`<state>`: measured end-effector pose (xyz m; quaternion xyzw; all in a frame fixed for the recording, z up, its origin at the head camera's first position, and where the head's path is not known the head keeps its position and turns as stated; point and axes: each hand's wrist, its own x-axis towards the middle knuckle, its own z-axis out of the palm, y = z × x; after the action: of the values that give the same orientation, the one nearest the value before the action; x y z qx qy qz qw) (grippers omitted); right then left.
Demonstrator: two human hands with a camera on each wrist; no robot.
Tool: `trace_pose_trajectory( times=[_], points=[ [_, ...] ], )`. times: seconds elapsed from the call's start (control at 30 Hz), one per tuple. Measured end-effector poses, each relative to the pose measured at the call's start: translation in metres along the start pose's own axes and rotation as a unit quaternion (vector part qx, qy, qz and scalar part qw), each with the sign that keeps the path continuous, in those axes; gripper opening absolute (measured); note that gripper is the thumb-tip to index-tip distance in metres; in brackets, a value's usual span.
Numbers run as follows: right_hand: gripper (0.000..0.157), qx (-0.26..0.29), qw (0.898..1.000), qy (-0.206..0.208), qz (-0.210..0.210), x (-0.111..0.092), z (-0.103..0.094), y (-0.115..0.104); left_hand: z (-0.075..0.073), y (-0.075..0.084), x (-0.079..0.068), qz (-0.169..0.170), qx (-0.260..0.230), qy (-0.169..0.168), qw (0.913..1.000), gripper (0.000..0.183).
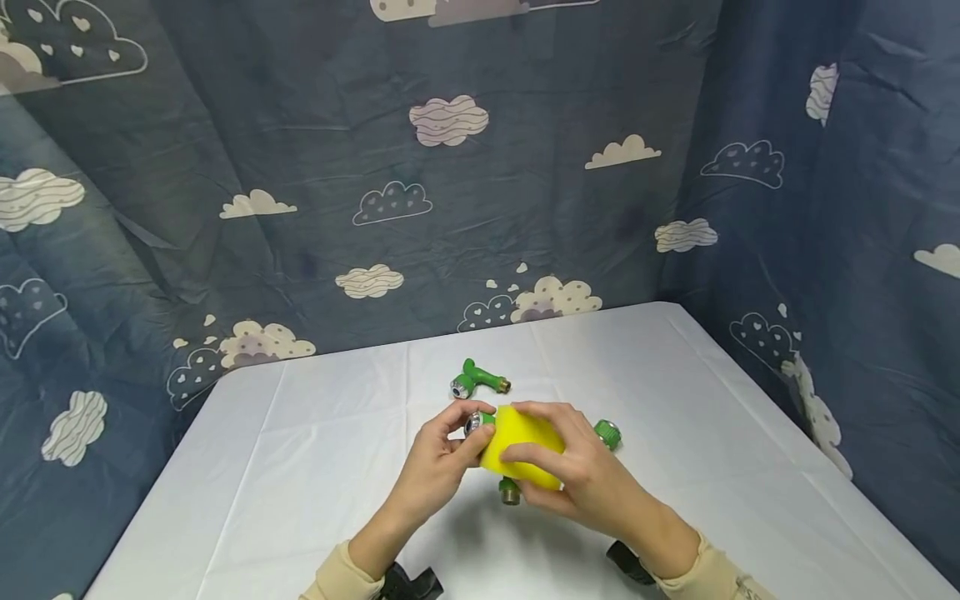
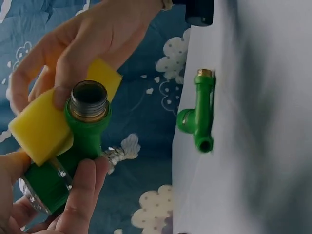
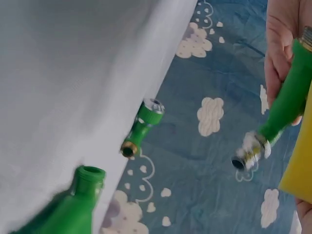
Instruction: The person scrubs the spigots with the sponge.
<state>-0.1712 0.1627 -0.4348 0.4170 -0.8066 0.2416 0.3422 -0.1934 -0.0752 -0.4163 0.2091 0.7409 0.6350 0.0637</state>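
Observation:
A green branched pipe fitting with a threaded metal mouth and silvery ends is held up above the table. My left hand grips its silver-ringed end between thumb and fingers. Pressed against the fitting's side is a yellow sponge, which my right hand holds with its fingers spread around it. The sponge hides much of the fitting in the head view. In the right wrist view, another silvery metal end of the held fitting sticks out beside the sponge.
Another green fitting with a brass end lies on the white-covered table beyond my hands. A green fitting's end shows past my right hand. A dark blue cloud-patterned cloth hangs behind the table and along its sides.

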Motion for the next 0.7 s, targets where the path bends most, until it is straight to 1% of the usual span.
trace_pose_trajectory(
  times=[0.1,0.23,0.33,0.47,0.53,0.6,0.7],
  points=[
    [0.042,-0.006,1.000,0.006,0.006,0.004,0.002,0.002,-0.003,0.004,0.000,0.014,0.000,0.003,0.9999,0.030],
    [0.040,-0.009,0.999,0.016,0.035,0.005,0.006,0.009,-0.008,0.007,0.001,0.032,-0.017,0.000,0.9994,0.031],
    [0.040,-0.024,0.997,0.030,0.072,0.003,0.009,0.019,-0.011,0.008,0.000,0.034,-0.028,0.000,0.9990,0.031],
    [0.040,-0.034,0.989,0.057,0.130,-0.003,0.011,0.030,-0.016,0.006,0.000,0.024,-0.028,0.008,0.9993,0.030],
    [0.042,-0.022,0.986,0.070,0.147,-0.005,0.011,0.032,-0.017,0.004,0.000,0.018,-0.026,0.016,0.9994,0.030],
    [0.044,0.002,0.986,0.078,0.148,-0.005,0.010,0.029,-0.018,0.003,0.001,0.012,-0.025,0.021,0.9994,0.031],
    [0.046,0.058,0.988,0.072,0.122,-0.002,0.009,0.020,-0.017,0.002,0.003,-0.001,-0.036,0.019,0.9992,0.036]
  ],
)
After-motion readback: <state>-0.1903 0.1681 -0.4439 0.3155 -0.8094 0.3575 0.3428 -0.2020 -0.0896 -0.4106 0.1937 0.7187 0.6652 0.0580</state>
